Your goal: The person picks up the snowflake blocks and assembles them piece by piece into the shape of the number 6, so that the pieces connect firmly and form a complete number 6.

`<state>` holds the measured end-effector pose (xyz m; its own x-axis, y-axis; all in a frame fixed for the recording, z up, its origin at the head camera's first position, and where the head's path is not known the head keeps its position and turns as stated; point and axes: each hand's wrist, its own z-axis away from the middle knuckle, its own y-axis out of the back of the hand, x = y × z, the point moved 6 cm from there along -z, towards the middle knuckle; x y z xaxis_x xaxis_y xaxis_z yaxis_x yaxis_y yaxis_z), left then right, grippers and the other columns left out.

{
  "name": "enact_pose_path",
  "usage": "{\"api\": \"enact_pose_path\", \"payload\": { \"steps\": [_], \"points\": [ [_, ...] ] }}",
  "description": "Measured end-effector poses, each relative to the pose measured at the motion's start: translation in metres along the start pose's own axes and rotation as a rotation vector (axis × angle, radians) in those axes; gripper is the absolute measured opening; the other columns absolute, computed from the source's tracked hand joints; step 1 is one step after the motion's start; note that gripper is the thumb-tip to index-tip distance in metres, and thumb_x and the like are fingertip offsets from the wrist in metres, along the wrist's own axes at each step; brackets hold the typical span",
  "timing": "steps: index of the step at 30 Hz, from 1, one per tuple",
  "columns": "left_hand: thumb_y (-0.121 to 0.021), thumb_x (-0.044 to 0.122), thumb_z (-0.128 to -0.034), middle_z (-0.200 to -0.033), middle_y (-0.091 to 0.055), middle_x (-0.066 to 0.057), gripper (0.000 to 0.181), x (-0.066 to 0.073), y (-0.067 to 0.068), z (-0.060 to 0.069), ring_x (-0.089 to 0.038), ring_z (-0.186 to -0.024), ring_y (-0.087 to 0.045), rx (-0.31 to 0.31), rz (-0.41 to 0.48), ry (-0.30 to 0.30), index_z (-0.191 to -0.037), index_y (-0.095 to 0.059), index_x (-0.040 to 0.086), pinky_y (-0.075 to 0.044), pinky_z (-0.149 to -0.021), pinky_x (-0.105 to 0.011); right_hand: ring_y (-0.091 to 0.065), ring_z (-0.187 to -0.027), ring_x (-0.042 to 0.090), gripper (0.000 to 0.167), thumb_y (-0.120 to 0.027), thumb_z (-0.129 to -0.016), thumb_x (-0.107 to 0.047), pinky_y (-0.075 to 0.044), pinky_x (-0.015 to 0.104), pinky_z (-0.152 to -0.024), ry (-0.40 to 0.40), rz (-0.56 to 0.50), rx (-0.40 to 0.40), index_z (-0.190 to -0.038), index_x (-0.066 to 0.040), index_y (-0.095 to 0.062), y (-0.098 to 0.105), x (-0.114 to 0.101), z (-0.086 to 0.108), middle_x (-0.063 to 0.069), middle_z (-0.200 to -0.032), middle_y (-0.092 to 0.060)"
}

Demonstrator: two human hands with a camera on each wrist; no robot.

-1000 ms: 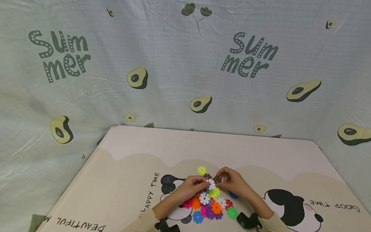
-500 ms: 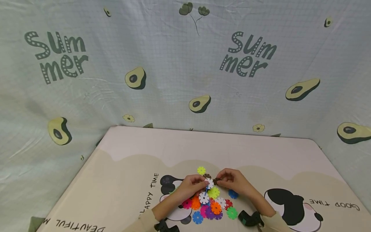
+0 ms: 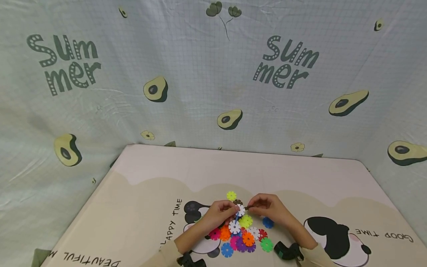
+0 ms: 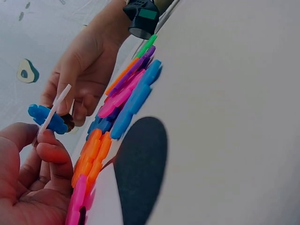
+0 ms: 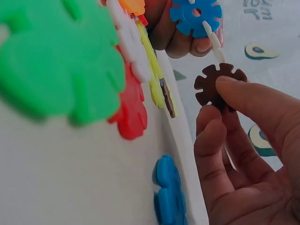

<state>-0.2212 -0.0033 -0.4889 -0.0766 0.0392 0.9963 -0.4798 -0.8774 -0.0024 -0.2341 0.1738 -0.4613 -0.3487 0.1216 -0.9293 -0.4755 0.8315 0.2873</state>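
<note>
My left hand [image 3: 220,214] pinches a white notched snowflake disc [image 4: 56,106] between thumb and fingers. This disc is slotted into a blue disc [image 5: 186,18], and a second white disc [image 3: 234,226] hangs below it in the head view. With thumb and fingertips, my right hand [image 3: 271,208] pinches a brown snowflake disc [image 5: 211,85]. Seen from the right wrist, the brown disc's notched rim meets the edge of the white one; whether they interlock I cannot tell. From the left wrist, the brown disc is mostly hidden behind the blue one.
Below the hands lies a pile of loose discs, among them orange [image 3: 248,239], green [image 3: 267,244], light blue [image 3: 227,250] and yellow-green [image 3: 246,221]. A yellow disc [image 3: 231,195] lies beyond them, and a blue disc [image 3: 268,222] lies under the right forearm. Printed cloth [image 3: 193,66] hangs behind the table.
My right hand has brought the brown disc slightly left, up to the white disc, and turned it from face-on to edge-on. The left hand keeps its pinch and has shifted very little.
</note>
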Motion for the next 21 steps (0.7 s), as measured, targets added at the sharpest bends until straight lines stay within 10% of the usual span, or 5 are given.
{"api": "enact_pose_path", "payload": {
  "steps": [8,21],
  "points": [
    [-0.06,0.018,-0.0973,-0.068,-0.055,0.002,0.026,0.0,-0.0007,0.0001,-0.007,-0.054,-0.046,-0.005,-0.005,0.009,-0.095,-0.062,-0.008,-0.042,-0.053,-0.016,-0.065,-0.081,0.008,0.01,-0.064,-0.091,0.001,-0.055,0.024,-0.07,0.04,-0.039,-0.006,-0.1,0.004,-0.068,-0.0005,-0.0035,-0.001,0.001,-0.096,-0.07],
    [-0.06,0.014,-0.0969,-0.064,-0.054,0.002,0.024,0.0019,-0.0034,0.0005,-0.006,-0.053,-0.045,-0.045,-0.001,0.0,-0.093,-0.059,-0.01,-0.041,-0.053,-0.015,-0.066,-0.084,0.008,0.011,-0.063,-0.091,0.002,-0.055,0.024,-0.074,0.025,-0.03,-0.022,-0.1,0.007,-0.067,-0.0007,-0.0015,-0.0006,0.015,-0.095,-0.07]
  ]
}}
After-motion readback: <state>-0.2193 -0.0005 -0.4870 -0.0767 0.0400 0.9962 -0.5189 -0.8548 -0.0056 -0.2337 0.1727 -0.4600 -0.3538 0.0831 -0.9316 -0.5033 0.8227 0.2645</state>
